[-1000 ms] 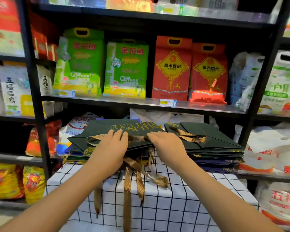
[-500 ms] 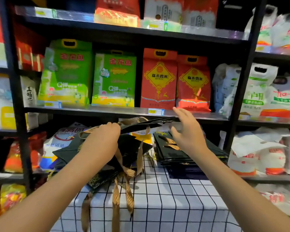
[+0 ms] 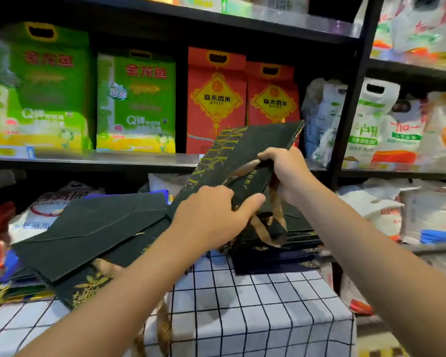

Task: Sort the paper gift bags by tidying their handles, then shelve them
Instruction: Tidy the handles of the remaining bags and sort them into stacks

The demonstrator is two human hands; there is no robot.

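A: So, where's the dark green gift bag [image 3: 245,150]?
B: Up off the table, flat and tilted, gold lettering facing us, above 2 piles of bags.
A: Hands?
B: Left hand [image 3: 211,217] grips its near edge, thumb out toward the right. Right hand [image 3: 285,171] has fingers curled round the top edge w/ the gold ribbon handle [image 3: 273,220], which loops down below.
A: Piles?
B: Messy left pile [image 3: 88,235] fanned out; neater right stack [image 3: 294,243] behind the ribbon. Both on the checked tablecloth [image 3: 242,305]. Rice bags [image 3: 137,104] on the shelf [image 3: 113,161] behind.
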